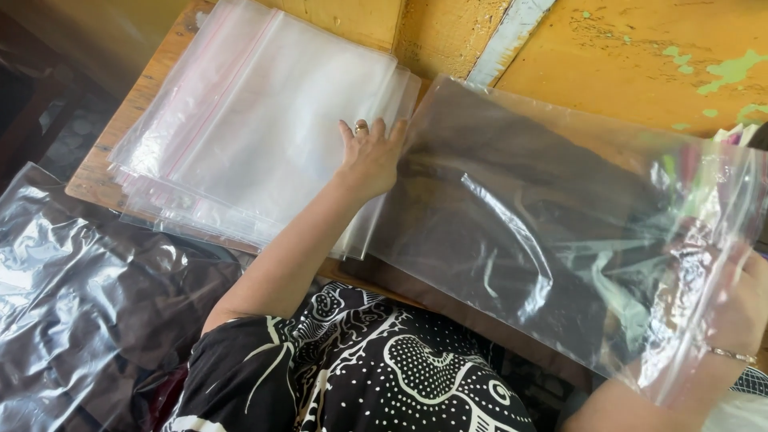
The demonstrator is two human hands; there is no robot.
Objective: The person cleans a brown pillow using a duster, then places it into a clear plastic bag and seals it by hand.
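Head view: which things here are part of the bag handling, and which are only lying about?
In hand:
- left hand, flat on the stack of zip bags
- right hand, gripping the large clear bag

Lying about:
- crumpled plastic wrap at lower left
- wooden table
- yellow wall with chipped paint

The head camera is looking steeply down from above the person's lap, sitting close to the stack of zip bags [256, 120] on the wooden counter [96, 180], facing the yellow wall [640, 56] beyond it.
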